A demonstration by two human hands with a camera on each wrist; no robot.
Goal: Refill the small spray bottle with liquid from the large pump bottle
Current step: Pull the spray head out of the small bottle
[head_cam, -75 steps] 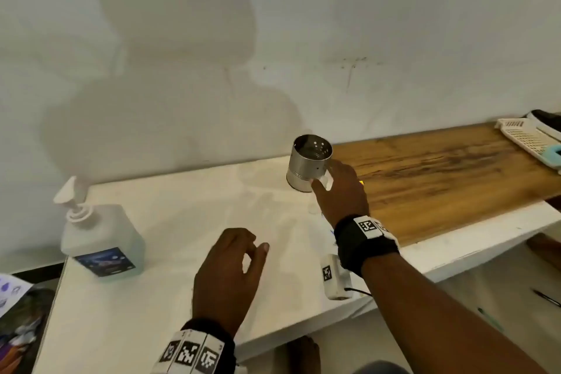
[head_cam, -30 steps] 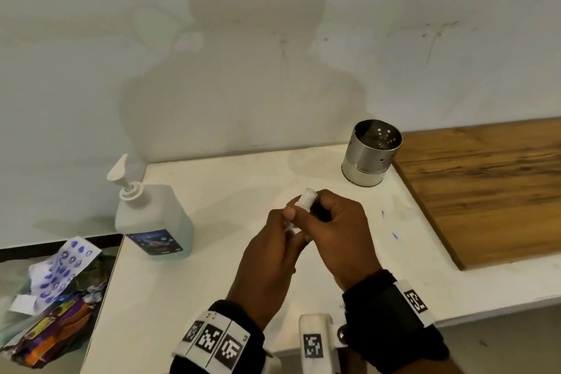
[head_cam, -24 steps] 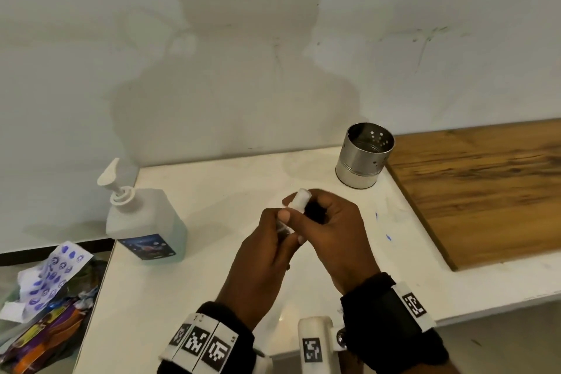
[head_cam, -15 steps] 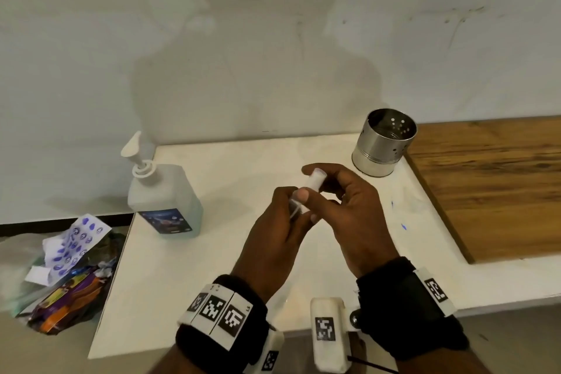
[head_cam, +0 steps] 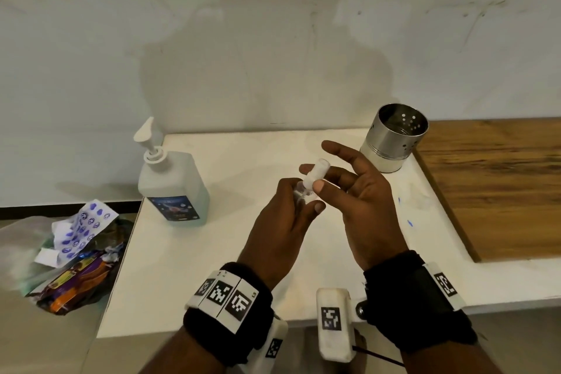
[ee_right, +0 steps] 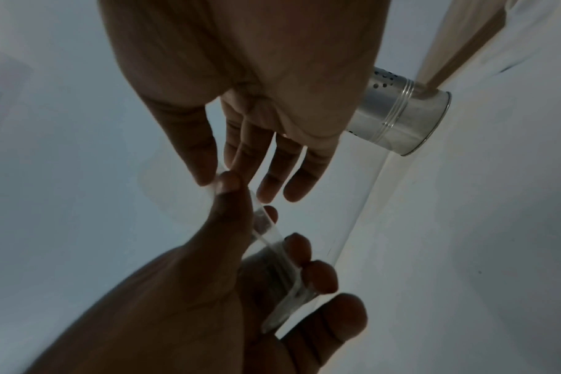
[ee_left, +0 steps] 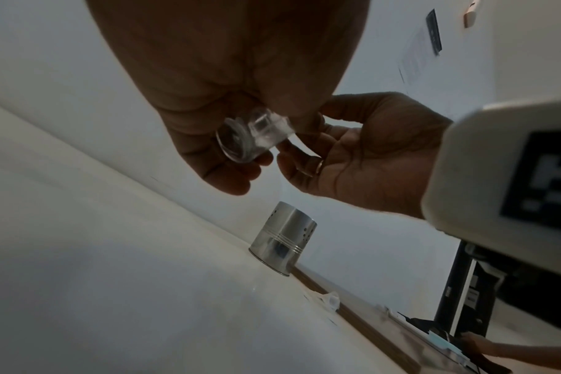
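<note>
The small clear spray bottle [head_cam: 300, 193] is held up over the white table [head_cam: 230, 252]. My left hand [head_cam: 303, 200] grips its body. My right hand [head_cam: 314, 176] pinches its white top [head_cam: 318, 171] between thumb and index finger, the other fingers spread out straight. In the left wrist view the bottle's clear base [ee_left: 250, 139] pokes out below my left fingers. The right wrist view shows the clear bottle [ee_right: 273, 243] lying across my left palm. The large pump bottle [head_cam: 173, 188] stands upright at the table's back left, apart from both hands.
A perforated steel cup [head_cam: 394, 136] stands at the back, beside a wooden board [head_cam: 491, 185] on the right. A small translucent piece [head_cam: 420, 200] lies on the table near the board. A bag of wrappers [head_cam: 66, 252] sits beyond the left table edge.
My right hand took the small bottle from beside the steel cup and both hands met over the table. Since then my right fingers have spread, leaving thumb and index finger on the top.
</note>
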